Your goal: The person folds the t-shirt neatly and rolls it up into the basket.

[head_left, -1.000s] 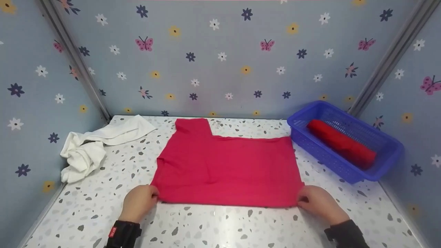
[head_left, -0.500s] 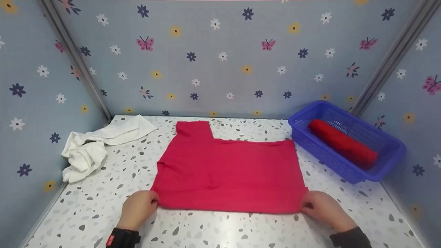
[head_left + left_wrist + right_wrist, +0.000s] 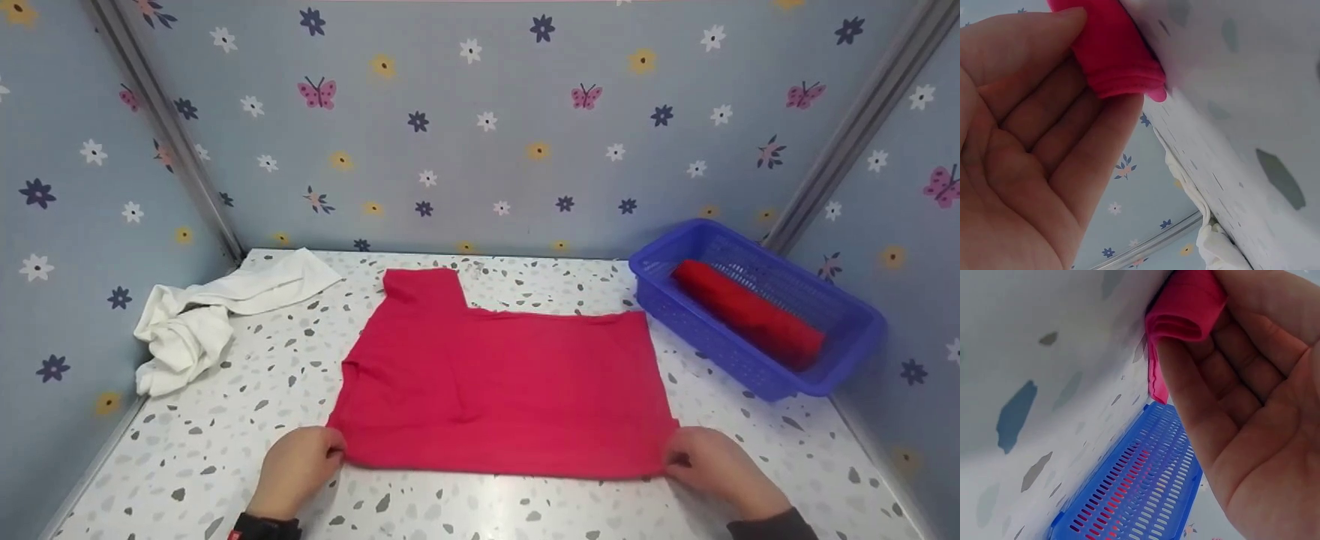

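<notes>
A pinkish-red T-shirt (image 3: pixel 525 375) lies folded over on the speckled table, one sleeve (image 3: pixel 424 289) pointing to the back at its left end. My left hand (image 3: pixel 300 469) pinches the near left corner; in the left wrist view the thumb and fingers hold a layered edge of the cloth (image 3: pixel 1117 62). At the near right corner, my right hand (image 3: pixel 716 469) grips the shirt the same way. The right wrist view shows a rolled-over fold of fabric (image 3: pixel 1185 312) between that thumb and fingers. Light creases run through the shirt's left half.
A blue perforated basket (image 3: pixel 855 330) stands at the back right with a rolled red cloth (image 3: pixel 750 315) in it. Crumpled white cloth (image 3: pixel 184 341) lies at the left by the wall. Flowered walls (image 3: pixel 480 180) enclose the table on three sides.
Both hands have drawn the T-shirt a little toward the front of the table. The right hand has also moved slightly to the right. Basket and white cloth stay in place.
</notes>
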A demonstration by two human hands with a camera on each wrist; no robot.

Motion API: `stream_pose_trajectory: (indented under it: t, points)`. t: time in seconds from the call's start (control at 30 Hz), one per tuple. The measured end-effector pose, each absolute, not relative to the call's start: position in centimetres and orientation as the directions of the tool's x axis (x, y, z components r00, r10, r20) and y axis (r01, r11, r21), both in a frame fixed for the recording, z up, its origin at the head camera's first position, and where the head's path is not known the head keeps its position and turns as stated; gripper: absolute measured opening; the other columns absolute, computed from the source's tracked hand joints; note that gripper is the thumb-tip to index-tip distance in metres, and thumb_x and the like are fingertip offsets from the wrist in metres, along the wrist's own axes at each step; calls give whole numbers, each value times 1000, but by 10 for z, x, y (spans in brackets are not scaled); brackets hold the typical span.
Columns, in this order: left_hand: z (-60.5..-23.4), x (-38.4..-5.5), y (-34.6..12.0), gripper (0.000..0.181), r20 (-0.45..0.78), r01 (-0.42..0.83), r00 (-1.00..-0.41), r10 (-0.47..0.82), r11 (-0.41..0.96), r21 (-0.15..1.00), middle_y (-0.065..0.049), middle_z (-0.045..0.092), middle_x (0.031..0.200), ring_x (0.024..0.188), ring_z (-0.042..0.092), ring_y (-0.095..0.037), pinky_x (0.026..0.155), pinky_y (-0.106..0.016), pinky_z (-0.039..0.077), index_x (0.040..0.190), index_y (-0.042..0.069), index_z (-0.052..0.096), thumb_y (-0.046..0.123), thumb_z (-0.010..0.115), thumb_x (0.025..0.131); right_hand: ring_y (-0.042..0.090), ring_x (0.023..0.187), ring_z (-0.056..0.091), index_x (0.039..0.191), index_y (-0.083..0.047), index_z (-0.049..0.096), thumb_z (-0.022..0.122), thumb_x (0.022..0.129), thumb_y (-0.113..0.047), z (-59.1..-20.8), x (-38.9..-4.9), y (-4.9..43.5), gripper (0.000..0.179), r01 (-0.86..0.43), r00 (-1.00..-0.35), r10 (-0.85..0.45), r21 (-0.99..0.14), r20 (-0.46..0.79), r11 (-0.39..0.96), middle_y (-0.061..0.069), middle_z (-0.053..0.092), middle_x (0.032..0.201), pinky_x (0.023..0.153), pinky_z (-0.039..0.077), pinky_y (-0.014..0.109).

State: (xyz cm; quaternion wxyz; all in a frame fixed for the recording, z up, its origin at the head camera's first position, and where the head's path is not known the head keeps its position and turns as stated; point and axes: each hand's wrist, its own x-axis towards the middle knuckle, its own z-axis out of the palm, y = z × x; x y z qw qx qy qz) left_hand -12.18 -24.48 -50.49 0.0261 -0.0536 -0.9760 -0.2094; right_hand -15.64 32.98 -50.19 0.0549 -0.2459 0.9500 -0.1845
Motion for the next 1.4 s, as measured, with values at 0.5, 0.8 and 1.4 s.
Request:
stream_pose_trajectory:
  t: [0.5,0.8,1.4]
  points:
    - [-505,-116,-246,16,67,118,-993,98,899,422,4,71,78,75,68,-22,74,-46,57,78,15,76,-1,79,81,7,76,59,81,-19,70,84,84,-8,-502,-151,336,18,-508,-839,-544,-397,26,765,-16,61,81,71,54,36]
    - [-504,-111,-249,19,44,105,-994,96,889,446,6,69,76,72,65,-18,73,-44,56,77,16,75,-1,81,81,4,76,56,82,-21,68,85,85,-12,-501,-149,337,19,-470,-851,-525,-400,-33,787,-18,58,81,70,52,34]
    - [-485,-135,-253,25,-3,147,-986,167,874,463,7,52,64,62,47,-13,60,-36,41,71,17,64,8,77,90,8,73,61,87,-9,75,80,92,-11,-485,-202,338,7,-486,-845,-535,-423,4,765,-8,66,81,70,55,38]
